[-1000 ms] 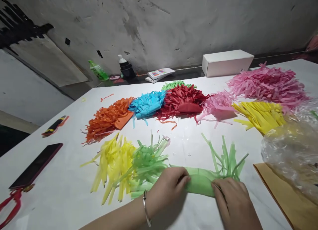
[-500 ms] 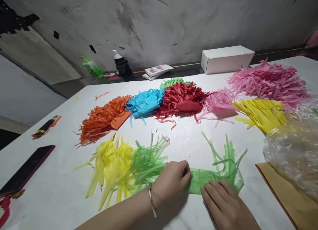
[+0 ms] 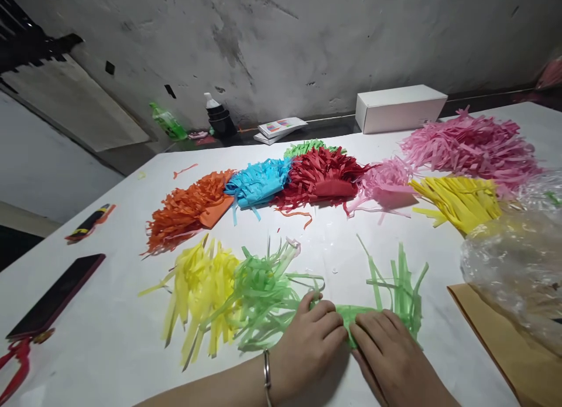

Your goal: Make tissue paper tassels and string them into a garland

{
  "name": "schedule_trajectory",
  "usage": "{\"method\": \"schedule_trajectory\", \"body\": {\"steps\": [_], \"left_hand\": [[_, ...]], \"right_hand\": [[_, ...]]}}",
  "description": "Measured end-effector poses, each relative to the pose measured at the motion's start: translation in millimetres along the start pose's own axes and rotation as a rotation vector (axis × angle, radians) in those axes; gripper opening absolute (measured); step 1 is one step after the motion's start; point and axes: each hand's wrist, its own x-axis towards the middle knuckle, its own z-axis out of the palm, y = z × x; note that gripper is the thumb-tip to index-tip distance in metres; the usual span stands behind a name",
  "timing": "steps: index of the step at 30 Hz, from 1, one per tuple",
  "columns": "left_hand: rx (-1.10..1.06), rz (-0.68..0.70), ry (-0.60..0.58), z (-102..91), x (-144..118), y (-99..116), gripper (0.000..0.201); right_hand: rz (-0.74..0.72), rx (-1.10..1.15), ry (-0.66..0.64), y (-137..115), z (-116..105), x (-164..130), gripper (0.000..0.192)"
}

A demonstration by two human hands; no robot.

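A strip of green fringed tissue paper [image 3: 357, 311] lies in front of me, with loose strands at its right end and a tangle of green strips at its left. Wearing a metal bangle, my left hand [image 3: 314, 339] curls its fingers over the paper's solid middle band. Close beside it, my right hand [image 3: 390, 351] presses its bent fingers together on the same band. Between and under the hands, much of the band is hidden. Yellow fringed tissue paper [image 3: 204, 301] touches the green tangle on the left.
Fringed bundles in orange [image 3: 188, 208], blue [image 3: 259, 181], red [image 3: 325, 175] and pink [image 3: 386, 181] line the back. A phone [image 3: 57, 293] and red-handled scissors [image 3: 20, 360] lie left. Clear plastic wrap [image 3: 504, 260] and brown card [image 3: 487, 337] are right. A white box [image 3: 401, 109] stands behind.
My left hand has shifted slightly right and down, and its fingers now lie over the green paper's band beside my right hand. Less of the flat band shows. The view has tilted a little.
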Motion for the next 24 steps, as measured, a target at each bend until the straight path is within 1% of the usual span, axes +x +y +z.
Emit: {"method": "schedule_trajectory", "body": {"steps": [2, 4, 6, 8, 11, 15, 16, 18, 19, 21, 23, 24], "left_hand": [[-0.025, -0.010, 0.010, 3.1, -1, -2, 0.018], [-0.049, -0.057, 0.029, 2.1, -3, -4, 0.018], [-0.039, -0.144, 0.039, -0.7, -4, -4, 0.020], [0.018, -0.252, 0.016, -3.1, -4, -4, 0.023], [0.125, -0.361, -0.042, -4.3, -1, -3, 0.025], [0.176, -0.375, -0.081, -3.4, 5, -5, 0.024], [0.174, -0.376, -0.087, -3.2, 6, -6, 0.024], [0.160, -0.375, -0.094, -3.3, 7, -8, 0.023], [0.148, -0.376, -0.097, -3.7, 7, -9, 0.022], [0.130, -0.372, -0.105, -5.2, 8, -11, 0.022], [0.127, -0.366, -0.092, -7.4, 8, -11, 0.021], [0.128, -0.356, -0.063, -8.5, 7, -11, 0.018]], "right_hand": [[0.004, 0.016, 0.004, 3, 1, -5, 0.035], [0.057, 0.058, -0.005, 8, 1, -11, 0.034], [0.130, 0.048, -0.043, 13, 1, -15, 0.026], [0.181, -0.019, -0.078, 17, 2, -14, 0.022], [0.223, -0.125, -0.109, 22, 5, -5, 0.030], [0.267, -0.176, -0.149, 25, 6, 8, 0.036], [0.282, -0.191, -0.136, 24, 5, 10, 0.034], [0.296, -0.189, -0.062, 21, 2, 13, 0.027], [0.282, -0.155, -0.022, 18, 0, 14, 0.023], [0.182, -0.059, 0.020, 13, -1, 15, 0.018], [0.038, -0.014, -0.009, 9, 0, 13, 0.020], [-0.010, -0.025, -0.027, 8, 2, 12, 0.022]]}}
